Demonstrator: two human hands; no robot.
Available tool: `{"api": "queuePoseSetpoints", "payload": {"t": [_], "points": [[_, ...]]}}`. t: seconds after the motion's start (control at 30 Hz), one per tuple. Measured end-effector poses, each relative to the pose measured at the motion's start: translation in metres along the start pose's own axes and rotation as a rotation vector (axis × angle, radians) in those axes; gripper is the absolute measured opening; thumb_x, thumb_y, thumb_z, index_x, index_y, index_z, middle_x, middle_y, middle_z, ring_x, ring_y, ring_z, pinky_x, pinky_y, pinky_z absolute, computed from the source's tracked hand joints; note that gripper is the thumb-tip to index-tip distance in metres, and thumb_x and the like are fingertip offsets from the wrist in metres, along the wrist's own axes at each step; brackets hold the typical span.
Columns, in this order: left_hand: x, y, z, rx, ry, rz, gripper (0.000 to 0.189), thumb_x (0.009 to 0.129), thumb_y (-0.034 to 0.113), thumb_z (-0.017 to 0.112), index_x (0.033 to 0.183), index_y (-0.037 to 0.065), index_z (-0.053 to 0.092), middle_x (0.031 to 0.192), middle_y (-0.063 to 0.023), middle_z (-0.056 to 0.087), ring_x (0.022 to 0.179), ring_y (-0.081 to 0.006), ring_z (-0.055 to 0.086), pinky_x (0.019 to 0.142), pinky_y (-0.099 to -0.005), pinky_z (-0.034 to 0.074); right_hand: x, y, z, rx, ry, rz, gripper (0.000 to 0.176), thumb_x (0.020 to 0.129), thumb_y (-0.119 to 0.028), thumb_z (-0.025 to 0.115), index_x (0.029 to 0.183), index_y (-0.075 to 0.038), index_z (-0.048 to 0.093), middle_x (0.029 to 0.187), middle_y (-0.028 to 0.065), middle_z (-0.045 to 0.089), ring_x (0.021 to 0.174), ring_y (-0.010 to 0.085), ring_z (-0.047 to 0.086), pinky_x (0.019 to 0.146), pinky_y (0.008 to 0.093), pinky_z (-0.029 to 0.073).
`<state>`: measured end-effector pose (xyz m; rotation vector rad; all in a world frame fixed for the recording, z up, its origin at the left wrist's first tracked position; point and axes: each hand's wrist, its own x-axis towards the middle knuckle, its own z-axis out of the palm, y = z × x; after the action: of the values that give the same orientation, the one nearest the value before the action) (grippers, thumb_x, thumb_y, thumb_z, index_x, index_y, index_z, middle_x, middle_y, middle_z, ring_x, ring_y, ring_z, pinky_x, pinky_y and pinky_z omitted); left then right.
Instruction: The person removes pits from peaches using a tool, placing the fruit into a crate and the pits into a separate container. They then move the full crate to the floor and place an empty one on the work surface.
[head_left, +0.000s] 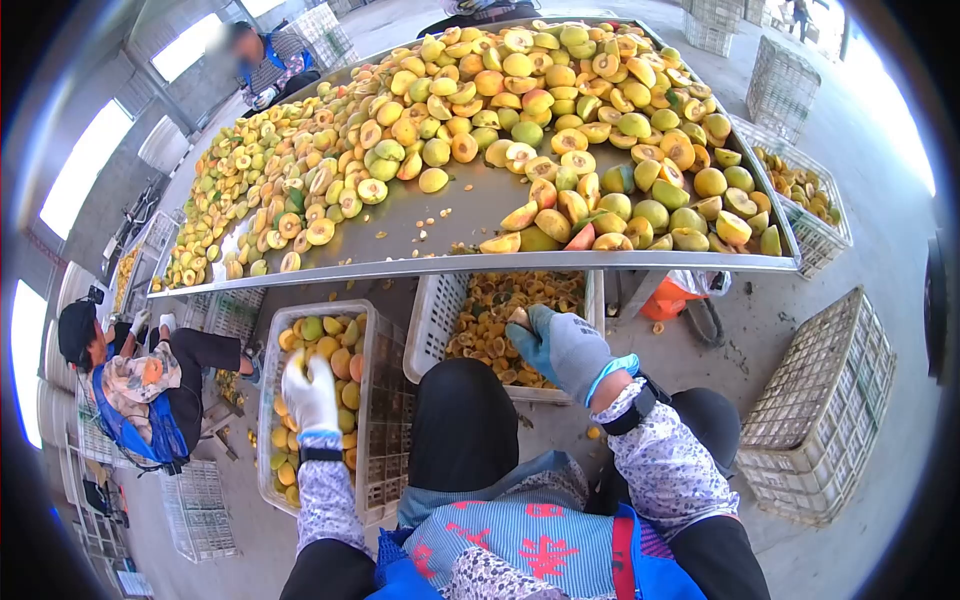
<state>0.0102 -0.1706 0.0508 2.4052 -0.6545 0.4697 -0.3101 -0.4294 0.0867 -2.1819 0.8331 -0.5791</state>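
My left hand point(312, 393), in a white glove, hangs over a white plastic crate point(372, 400) of yellow peach halves point(348, 365). Its thumb and fingers are apart, pointing down at the fruit. In a blue and grey glove, my right hand point(572, 347) is closed around a small brownish piece point(519, 318), too small to name surely. Below that hand a second white crate point(425, 325) contains brownish-yellow fruit scraps point(510, 300). Ahead of both hands, a metal table point(400, 225) bears a big heap of halved peaches point(480, 100).
The table's raised front edge point(480, 263) runs above both crates. An upright crate point(820, 410) stands to the right, near an orange bag point(672, 295). Another fruit crate point(810, 200) is beside the table. Co-workers sit at left point(140, 380) and far left point(270, 65).
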Motion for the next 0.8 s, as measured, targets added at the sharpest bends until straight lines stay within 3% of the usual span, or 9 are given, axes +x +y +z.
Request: {"api": "queuePoseSetpoints", "payload": {"t": [0.1, 0.23, 0.4, 0.5, 0.57, 0.63, 0.7, 0.77, 0.8], "points": [[0.022, 0.176, 0.017, -0.605, -0.087, 0.332, 0.037, 0.088, 0.012, 0.074, 0.122, -0.001, 0.065, 0.108, -0.0137, 0.072, 0.094, -0.0181, 0.070, 0.085, -0.0306, 0.056, -0.001, 0.001, -0.003, 0.015, -0.008, 0.017, 0.027, 0.096, -0.031, 0.066, 0.096, -0.003, 0.066, 0.082, 0.0232, 0.069, 0.078, 0.0437, 0.066, 0.066, 0.0503, 0.051], [0.031, 0.304, 0.071, -0.739, -0.544, 0.453, 0.052, 0.088, 0.023, 0.073, 0.134, 0.003, 0.058, 0.123, -0.0166, 0.068, 0.114, -0.0242, 0.065, 0.098, -0.0350, 0.050, -0.004, -0.007, -0.017, 0.000, -0.001, 0.069, 0.029, 0.098, -0.033, 0.060, 0.095, -0.005, 0.065, 0.082, 0.0249, 0.068, 0.080, 0.0447, 0.066, 0.072, 0.0539, 0.051], [0.067, 0.335, 0.133, -0.377, -0.776, 0.389, 0.036, 0.094, 0.032, 0.062, 0.121, 0.008, 0.068, 0.125, -0.0145, 0.067, 0.108, -0.0281, 0.067, 0.096, -0.0409, 0.052, 0.000, -0.005, -0.026, -0.012, 0.002, 0.083, 0.030, 0.097, -0.035, 0.062, 0.098, -0.005, 0.066, 0.084, 0.0255, 0.068, 0.083, 0.0443, 0.067, 0.072, 0.0537, 0.052], [0.091, 0.318, 0.153, -0.728, -0.946, 0.030, 0.032, 0.098, 0.029, 0.058, 0.122, 0.010, 0.068, 0.118, -0.0098, 0.069, 0.101, -0.0243, 0.069, 0.085, -0.0427, 0.057, 0.004, -0.005, -0.026, 0.071, 0.040, 0.097, 0.031, 0.097, -0.034, 0.061, 0.101, -0.004, 0.066, 0.086, 0.0259, 0.069, 0.084, 0.0442, 0.067, 0.072, 0.0517, 0.052], [0.089, 0.323, 0.101, -1.206, -0.987, -0.206, 0.035, 0.102, 0.028, 0.054, 0.130, 0.011, 0.063, 0.117, -0.0085, 0.068, 0.098, -0.0190, 0.068, 0.074, -0.0330, 0.060, 0.013, -0.002, -0.020, 0.189, 0.135, 0.098, 0.031, 0.098, -0.032, 0.061, 0.103, -0.002, 0.065, 0.087, 0.0262, 0.068, 0.085, 0.0445, 0.066, 0.071, 0.0503, 0.052], [0.081, 0.306, 0.084, -1.688, -1.092, -0.089, 0.040, 0.104, 0.030, 0.051, 0.136, 0.007, 0.058, 0.123, -0.0120, 0.067, 0.098, -0.0185, 0.068, 0.073, -0.0283, 0.058, 0.022, -0.005, -0.020, 0.347, 0.256, 0.073, 0.028, 0.099, -0.030, 0.060, 0.100, -0.002, 0.063, 0.081, 0.0237, 0.068, 0.080, 0.0425, 0.068, 0.067, 0.0470, 0.051], [0.060, 0.306, 0.069, -1.784, -1.157, -0.122, 0.046, 0.106, 0.033, 0.048, 0.139, 0.002, 0.054, 0.128, -0.0148, 0.065, 0.098, -0.0182, 0.068, 0.072, -0.0252, 0.057, 0.028, -0.012, -0.020, 0.361, 0.314, 0.058, 0.026, 0.100, -0.027, 0.060, 0.100, -0.002, 0.063, 0.079, 0.0228, 0.067, 0.077, 0.0417, 0.068, 0.064, 0.0456, 0.050], [0.034, 0.308, 0.077, -1.467, -1.045, 0.217, 0.055, 0.107, 0.044, 0.041, 0.135, -0.002, 0.055, 0.123, -0.0142, 0.066, 0.094, -0.0163, 0.066, 0.076, -0.0241, 0.054, 0.029, -0.020, -0.022, 0.227, 0.311, 0.053, 0.024, 0.100, -0.025, 0.060, 0.100, -0.001, 0.063, 0.079, 0.0235, 0.066, 0.075, 0.0423, 0.067, 0.062, 0.0462, 0.049], [0.022, 0.311, 0.073, -1.480, -1.121, 0.088, 0.059, 0.107, 0.047, 0.038, 0.134, -0.002, 0.057, 0.121, -0.0141, 0.067, 0.092, -0.0165, 0.066, 0.079, -0.0263, 0.054, 0.028, -0.020, -0.016, 0.164, 0.370, -0.070, 0.022, 0.100, -0.023, 0.060, 0.099, -0.001, 0.062, 0.078, 0.0239, 0.065, 0.073, 0.0432, 0.065, 0.060, 0.0470, 0.047]]}}
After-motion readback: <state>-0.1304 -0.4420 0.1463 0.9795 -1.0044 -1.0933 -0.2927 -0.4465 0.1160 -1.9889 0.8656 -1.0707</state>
